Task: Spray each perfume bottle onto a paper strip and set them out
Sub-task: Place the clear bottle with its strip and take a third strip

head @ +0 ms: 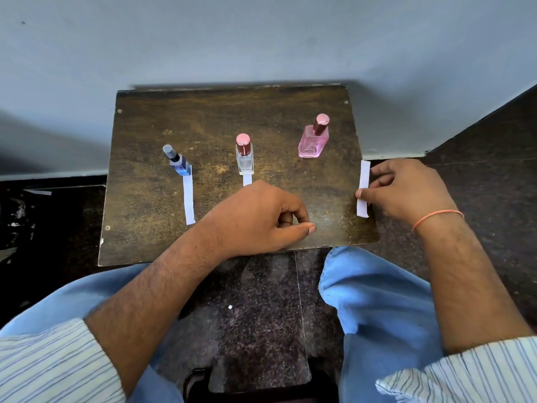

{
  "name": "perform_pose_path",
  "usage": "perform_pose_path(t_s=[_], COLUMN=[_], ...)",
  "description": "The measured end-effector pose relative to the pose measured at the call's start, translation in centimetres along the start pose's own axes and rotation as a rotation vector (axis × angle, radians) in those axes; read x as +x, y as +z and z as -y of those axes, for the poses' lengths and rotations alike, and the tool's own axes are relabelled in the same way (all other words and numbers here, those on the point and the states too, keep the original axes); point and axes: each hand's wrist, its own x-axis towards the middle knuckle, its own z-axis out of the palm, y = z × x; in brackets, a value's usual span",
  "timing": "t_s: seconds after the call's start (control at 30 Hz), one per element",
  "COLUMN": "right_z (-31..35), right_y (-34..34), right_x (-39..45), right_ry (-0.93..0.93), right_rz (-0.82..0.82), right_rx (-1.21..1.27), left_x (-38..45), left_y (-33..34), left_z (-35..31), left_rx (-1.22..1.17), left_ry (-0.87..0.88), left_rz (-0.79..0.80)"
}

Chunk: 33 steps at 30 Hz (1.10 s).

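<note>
right hand (412, 190) pinches a white paper strip (363, 189) at the right edge of the counter (203, 117); thumb low on the strip, index finger near its top, the other fingers (386, 181) curled behind it. strip stands roughly upright, its long side running away from the person. pink bottle (313, 139) with rose cap stands just up and left of those fingers, apart from the strip. left hand (261, 216) rests on the counter near the front edge, fingers loosely curled under, thumb stretched toward the right, holding nothing that shows. just beyond its knuckles stands the clear bottle (244, 158) with a pink cap, a short bit of a second strip (247, 180) showing between bottle and hand, rest hidden under the hand. further left of that hand stands the blue bottle (177, 162) with a grey cap, tilted-looking from the wide lens, a third strip (189, 200) lying flat from its base toward the person. orange thread band (436, 216) on the right wrist. striped sleeves and blue trousers at the bottom, dark speckled floor (261, 330) below the counter, pale wall (261, 39) behind.
</note>
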Motion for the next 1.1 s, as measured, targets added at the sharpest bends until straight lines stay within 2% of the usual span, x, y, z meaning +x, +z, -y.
perform_pose_path(t_s=[0.17,0.23,0.37,0.5,0.6,1.1], right_z=[-0.5,-0.3,1.5,3.2,3.9,5.7], right_y=[0.1,0.1,0.8,2.0,2.7,4.1], right_x=[0.3,0.2,-0.7,-1.7,-2.0,-2.1], right_ry=[-0.028,-0.048,-0.088,-0.186,-0.211,-0.200], right_rz=[-0.078,-0.070,0.258,0.473,0.542,0.558], right_rx=[0.020,0.127,0.549,0.731,0.775,0.784], left_x=[-0.1,-0.1,-0.3,-0.5,-0.7,-1.1], left_y=[0.2,0.1,0.2,0.0,-0.4,-0.7], left_z=[0.3,0.4,0.8,0.9,0.9,3.2], left_rx=[-0.079,-0.143,-0.305,-0.489,-0.528,-0.582], left_ry=[-0.041,-0.098,-0.200,-0.267,-0.295,-0.356], left_rz=[-0.072,-0.111,-0.094,-0.050,-0.028,-0.111])
